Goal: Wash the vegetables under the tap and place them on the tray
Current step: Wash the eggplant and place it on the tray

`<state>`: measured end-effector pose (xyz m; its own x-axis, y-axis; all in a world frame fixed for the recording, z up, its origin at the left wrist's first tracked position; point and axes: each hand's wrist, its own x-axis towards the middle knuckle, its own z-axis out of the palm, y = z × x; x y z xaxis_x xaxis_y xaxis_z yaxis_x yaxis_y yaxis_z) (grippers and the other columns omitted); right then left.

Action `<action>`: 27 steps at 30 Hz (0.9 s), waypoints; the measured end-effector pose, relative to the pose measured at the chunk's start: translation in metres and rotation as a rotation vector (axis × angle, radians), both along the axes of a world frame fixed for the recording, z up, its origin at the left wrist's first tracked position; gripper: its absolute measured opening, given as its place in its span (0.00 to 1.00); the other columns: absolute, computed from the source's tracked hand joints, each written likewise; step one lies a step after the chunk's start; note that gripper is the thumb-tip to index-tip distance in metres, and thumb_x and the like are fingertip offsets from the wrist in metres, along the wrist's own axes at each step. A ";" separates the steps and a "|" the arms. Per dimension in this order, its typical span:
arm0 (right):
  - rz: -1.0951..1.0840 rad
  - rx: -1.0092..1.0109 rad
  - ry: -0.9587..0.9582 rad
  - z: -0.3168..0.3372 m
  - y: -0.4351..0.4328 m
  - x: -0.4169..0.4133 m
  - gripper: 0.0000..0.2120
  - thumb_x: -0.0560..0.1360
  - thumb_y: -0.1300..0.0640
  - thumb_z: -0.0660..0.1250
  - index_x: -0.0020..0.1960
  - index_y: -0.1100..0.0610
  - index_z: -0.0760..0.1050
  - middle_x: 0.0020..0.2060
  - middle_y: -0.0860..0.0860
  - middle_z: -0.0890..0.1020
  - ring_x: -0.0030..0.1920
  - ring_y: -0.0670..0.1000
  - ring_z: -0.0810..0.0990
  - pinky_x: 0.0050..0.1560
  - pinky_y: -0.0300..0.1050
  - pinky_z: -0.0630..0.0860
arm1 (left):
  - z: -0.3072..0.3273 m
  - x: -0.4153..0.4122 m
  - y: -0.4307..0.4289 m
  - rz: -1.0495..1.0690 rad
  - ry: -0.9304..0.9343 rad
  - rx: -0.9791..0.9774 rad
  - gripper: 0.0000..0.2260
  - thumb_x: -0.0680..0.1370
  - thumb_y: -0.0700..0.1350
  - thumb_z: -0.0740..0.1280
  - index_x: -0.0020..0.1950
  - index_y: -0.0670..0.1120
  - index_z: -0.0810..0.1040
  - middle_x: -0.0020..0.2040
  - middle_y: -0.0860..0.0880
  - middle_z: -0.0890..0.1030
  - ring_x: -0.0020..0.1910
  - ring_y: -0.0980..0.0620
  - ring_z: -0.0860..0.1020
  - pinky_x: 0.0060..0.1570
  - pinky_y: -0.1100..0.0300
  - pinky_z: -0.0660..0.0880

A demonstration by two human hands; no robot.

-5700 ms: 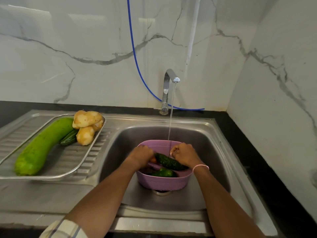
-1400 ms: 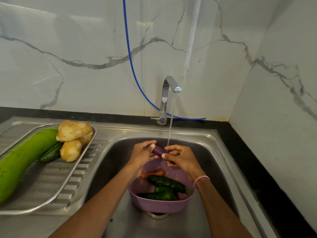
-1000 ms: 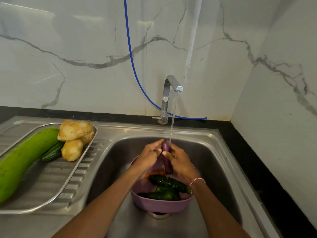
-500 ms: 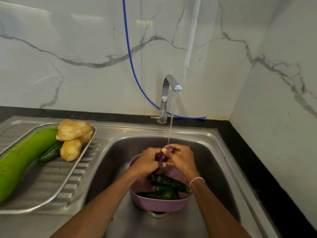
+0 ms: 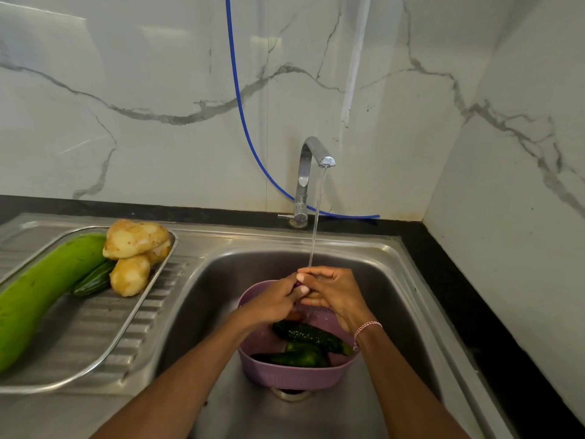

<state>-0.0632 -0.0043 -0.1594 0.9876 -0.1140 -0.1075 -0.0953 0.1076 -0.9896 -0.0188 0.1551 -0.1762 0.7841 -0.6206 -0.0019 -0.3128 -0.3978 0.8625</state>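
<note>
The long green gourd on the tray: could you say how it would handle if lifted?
Thick and long, the gourd probably stays stiff but feels heavy. Its smooth round skin may slip or roll, though the rimmed tray should stop it.

Bright, even light is falling across the marble wall, leaving pale glare streaks. The tap and sink are gleaming softly, and wide-angle distortion is bending the outer edges.

Brushed steel sink; ribbed purple plastic basket; glossy marble wall.
</note>
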 end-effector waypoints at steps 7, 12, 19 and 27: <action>0.136 0.144 0.001 0.000 -0.002 0.004 0.17 0.83 0.66 0.67 0.70 0.56 0.79 0.60 0.58 0.86 0.61 0.55 0.86 0.59 0.49 0.85 | 0.000 0.008 0.010 0.052 -0.045 -0.114 0.16 0.85 0.49 0.63 0.73 0.53 0.74 0.61 0.55 0.83 0.61 0.54 0.81 0.64 0.51 0.78; 0.036 0.035 -0.031 0.002 0.002 0.003 0.16 0.81 0.66 0.69 0.68 0.58 0.81 0.56 0.58 0.88 0.54 0.55 0.89 0.52 0.48 0.87 | 0.001 0.005 0.006 0.051 0.089 -0.180 0.14 0.87 0.47 0.60 0.72 0.52 0.73 0.57 0.41 0.83 0.47 0.49 0.82 0.53 0.52 0.80; -0.251 -0.130 -0.092 0.003 0.002 0.006 0.10 0.71 0.66 0.80 0.52 0.60 0.88 0.41 0.55 0.89 0.41 0.55 0.89 0.41 0.45 0.87 | -0.002 0.000 -0.003 0.086 0.271 -0.302 0.13 0.87 0.48 0.58 0.71 0.53 0.73 0.48 0.44 0.83 0.41 0.52 0.80 0.44 0.55 0.80; -0.114 -0.659 -0.293 -0.004 0.002 0.010 0.13 0.80 0.58 0.73 0.63 0.49 0.85 0.55 0.48 0.87 0.56 0.44 0.84 0.63 0.37 0.78 | 0.001 0.001 -0.001 0.119 0.120 -0.258 0.11 0.87 0.44 0.59 0.69 0.49 0.73 0.50 0.52 0.82 0.45 0.60 0.81 0.49 0.63 0.77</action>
